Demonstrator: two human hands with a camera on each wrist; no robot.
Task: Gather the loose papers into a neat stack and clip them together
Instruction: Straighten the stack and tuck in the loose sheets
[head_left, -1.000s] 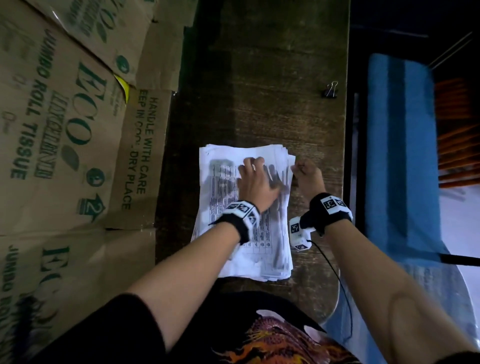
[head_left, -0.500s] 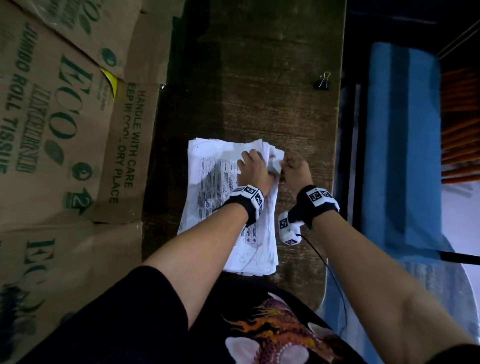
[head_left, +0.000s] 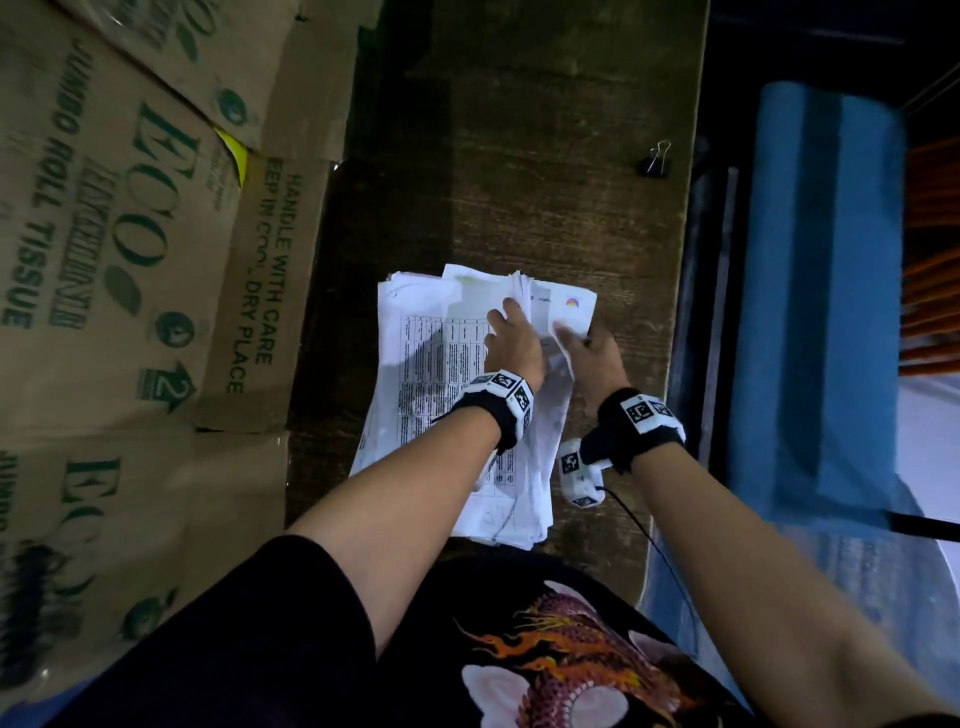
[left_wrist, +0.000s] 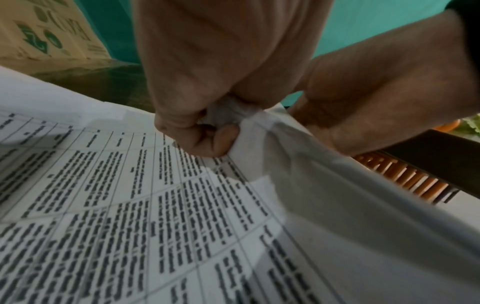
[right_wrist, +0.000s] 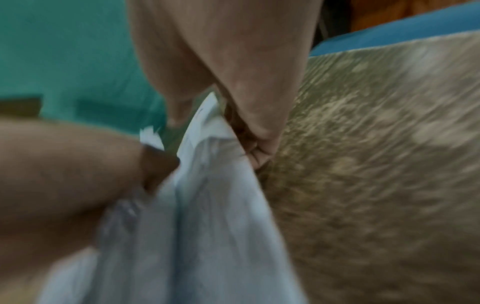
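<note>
Frame centre: the left hand (head_left: 514, 348) and right hand (head_left: 597, 348) now pinch the papers (head_left: 431, 364), lifting their right edge off the table (head_left: 545, 156); earlier both pressed flat. Squaring apparently underway; the clip (head_left: 655, 162) waits, upper right.

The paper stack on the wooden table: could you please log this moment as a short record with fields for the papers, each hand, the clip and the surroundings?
papers: white printed sheets piled unevenly on the wooden table, edges not squared
left hand: left hand on the pile, pinching lifted sheets
right hand: right hand gripping the same sheets at the pile's right edge
clip: black binder clip lying apart near the table's far right edge, untouched
surroundings: cardboard boxes on the left
</note>
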